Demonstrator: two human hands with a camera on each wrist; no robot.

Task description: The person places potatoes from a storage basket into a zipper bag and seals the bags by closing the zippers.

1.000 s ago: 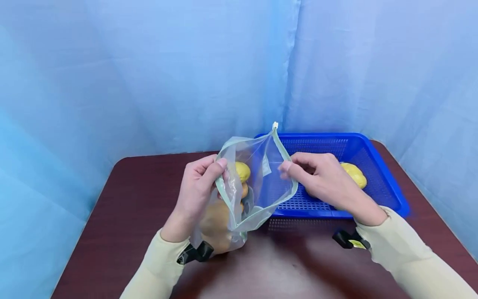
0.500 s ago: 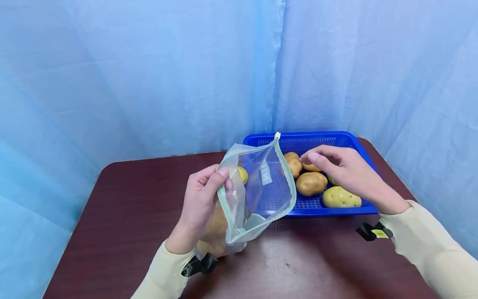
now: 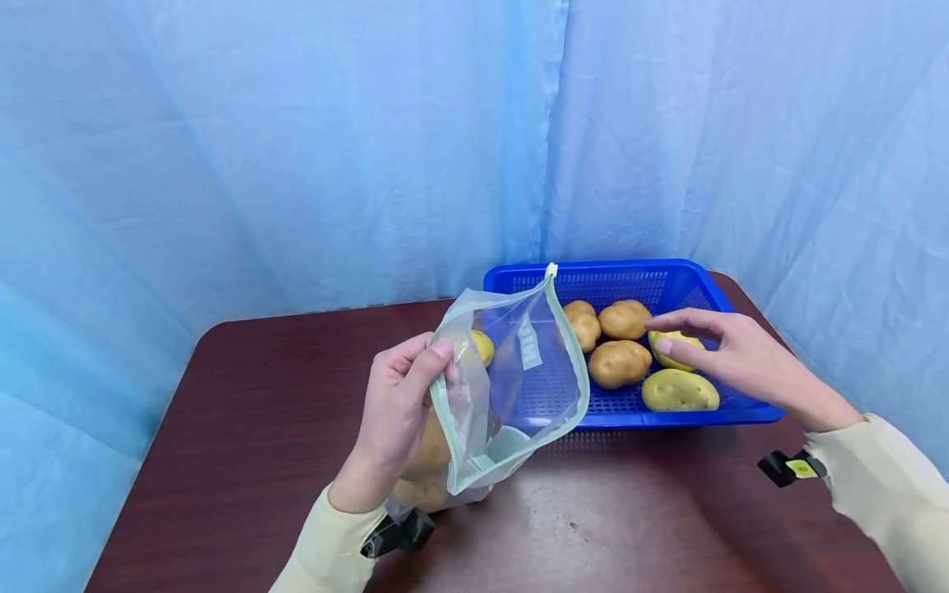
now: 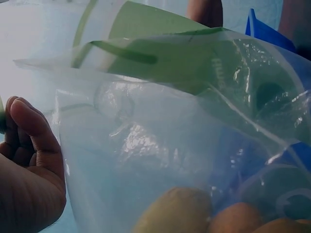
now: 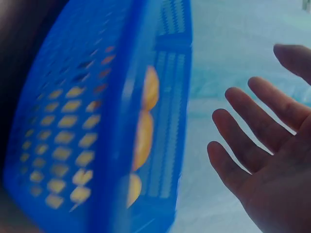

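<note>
Zip bag (image 3: 511,379) held open above the desk (image 3: 282,387), potatoes inside.
My left hand (image 3: 396,412) pinches its green rim; my right hand (image 3: 730,358), fingers spread and holding nothing, hovers over the potatoes (image 3: 623,362) in the blue basket (image 3: 689,284) just behind it.

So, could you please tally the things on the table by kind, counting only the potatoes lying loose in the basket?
Potatoes in the basket: 6
Blue basket: 1
Clear bag: 1
Total: 8
</note>
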